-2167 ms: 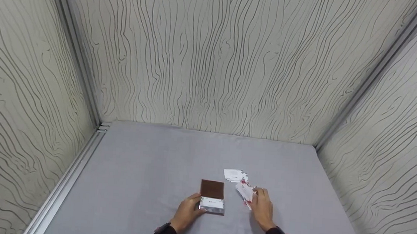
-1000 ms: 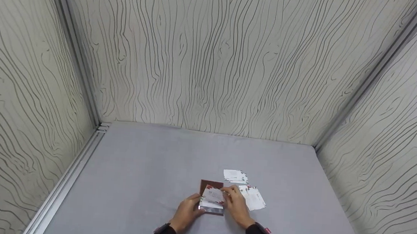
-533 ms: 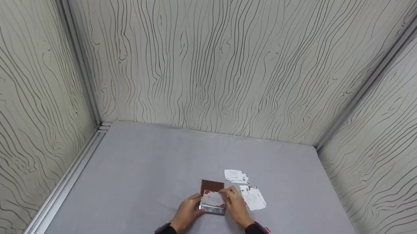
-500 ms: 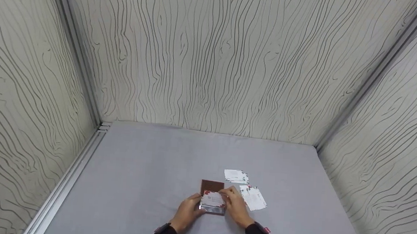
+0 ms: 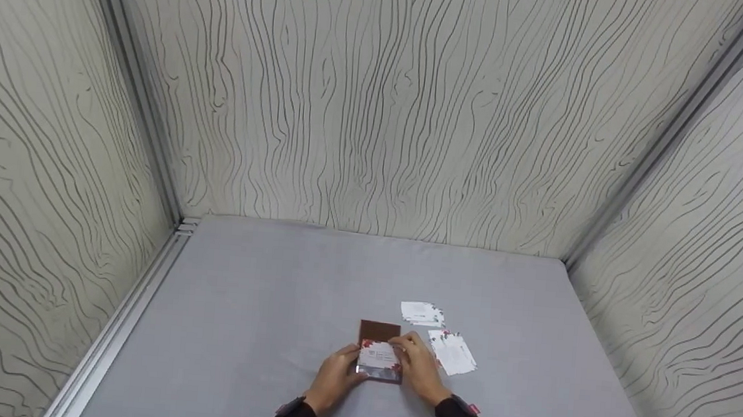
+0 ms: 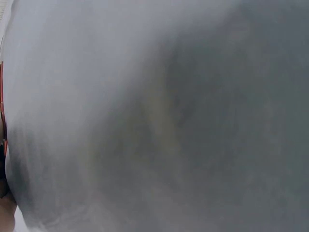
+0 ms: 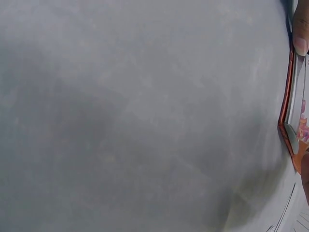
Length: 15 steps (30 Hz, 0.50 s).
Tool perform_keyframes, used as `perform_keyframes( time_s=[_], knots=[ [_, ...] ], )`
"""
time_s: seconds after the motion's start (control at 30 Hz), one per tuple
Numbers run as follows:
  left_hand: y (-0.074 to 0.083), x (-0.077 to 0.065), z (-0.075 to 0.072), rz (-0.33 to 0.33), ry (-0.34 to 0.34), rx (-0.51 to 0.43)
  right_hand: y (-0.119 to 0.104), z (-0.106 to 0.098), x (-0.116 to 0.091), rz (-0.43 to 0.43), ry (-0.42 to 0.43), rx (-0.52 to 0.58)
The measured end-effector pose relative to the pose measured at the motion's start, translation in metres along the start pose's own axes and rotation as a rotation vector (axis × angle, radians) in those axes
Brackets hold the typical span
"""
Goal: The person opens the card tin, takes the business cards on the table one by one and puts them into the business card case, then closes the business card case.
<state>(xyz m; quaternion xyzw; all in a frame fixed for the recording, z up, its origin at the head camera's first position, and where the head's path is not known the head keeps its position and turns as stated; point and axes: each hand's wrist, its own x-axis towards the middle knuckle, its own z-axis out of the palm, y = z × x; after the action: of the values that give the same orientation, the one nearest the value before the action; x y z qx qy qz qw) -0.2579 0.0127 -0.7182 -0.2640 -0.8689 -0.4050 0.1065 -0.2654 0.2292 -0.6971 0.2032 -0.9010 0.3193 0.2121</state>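
Note:
A brown card case (image 5: 380, 331) lies unfolded on the table, its lid flap on the far side and a shiny metal tray on the near side. My left hand (image 5: 334, 376) grips the case at its left edge, thumb at the lower corner. With the fingers of my right hand (image 5: 422, 370) I pinch a white business card (image 5: 378, 355) with red flowers, lying over the tray. In the right wrist view the case's reddish edge (image 7: 287, 96) and the card's floral corner (image 7: 303, 126) show at the far right. Only a sliver of the case (image 6: 2, 92) appears in the left wrist view.
Several white floral cards (image 5: 421, 313) lie fanned beyond the case to the right. Another group of cards (image 5: 455, 354) rests just right of my right hand. Grey cloth covers the table (image 5: 259, 292), and patterned panels (image 5: 380, 103) enclose it on three sides.
My right hand has brought a red-flowered card from the right-hand group over to the case. There the card has straightened and slid down toward the tray. My left hand has stayed on the case.

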Motion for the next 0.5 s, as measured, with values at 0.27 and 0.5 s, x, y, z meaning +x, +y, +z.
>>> perform_keyframes(
  time_s=[0.27, 0.5],
  knots=[
    [0.0, 0.0004, 0.0007, -0.014, 0.005, -0.014, -0.0011, 0.0007, -0.0006, 0.01, 0.007, -0.003],
    [0.0002, 0.0004, 0.0008, -0.004, 0.009, -0.002, 0.001, 0.0041, -0.0033, -0.032, -0.007, -0.025]
  ],
)
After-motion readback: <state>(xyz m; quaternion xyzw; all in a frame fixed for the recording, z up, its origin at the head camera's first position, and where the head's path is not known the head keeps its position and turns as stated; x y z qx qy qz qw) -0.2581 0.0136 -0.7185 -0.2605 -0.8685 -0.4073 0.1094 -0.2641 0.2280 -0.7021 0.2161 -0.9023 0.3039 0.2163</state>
